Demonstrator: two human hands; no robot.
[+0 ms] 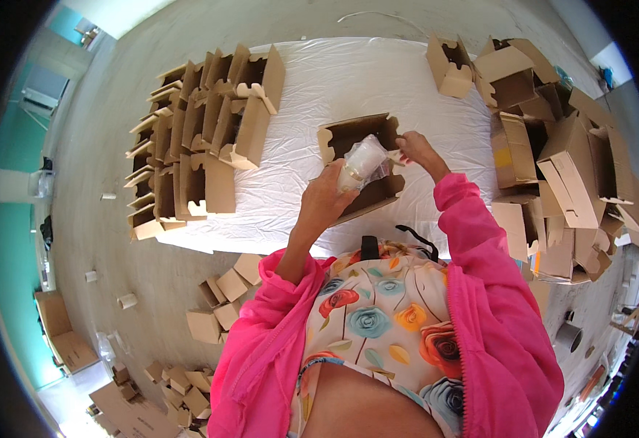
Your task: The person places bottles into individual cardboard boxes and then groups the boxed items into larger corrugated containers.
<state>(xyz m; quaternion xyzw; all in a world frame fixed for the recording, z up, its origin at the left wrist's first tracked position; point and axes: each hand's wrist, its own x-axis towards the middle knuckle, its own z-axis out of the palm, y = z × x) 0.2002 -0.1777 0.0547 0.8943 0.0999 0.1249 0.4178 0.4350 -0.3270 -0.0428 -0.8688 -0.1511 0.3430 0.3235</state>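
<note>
Item: open cardboard box (363, 142), brown, lying on the white table cover (334, 80) directly ahead of the person; all positions below refer to this box.

- Left hand (324, 198): at the box's near-left edge, fingers wrapped closed around a white jar in clear plastic wrap (363, 162), held tilted over the opening.
- Right hand (418, 150): at the box's right rim, fingertips pinched narrow on what appears to be the wrap's loose end or a flap; which one is unclear.
- Stack of folded boxes (203, 139): well apart to the box's left, set in rows.
- Heap of opened cartons (553, 153): to the box's right, untidy.
- 1 small carton (449, 67): beyond the box, upper right.

Handling note (judgement): the jar sits best if lowered base-first into the cavity, with the right hand keeping the flap and wrap clear so nothing catches on the notched edge.
</note>
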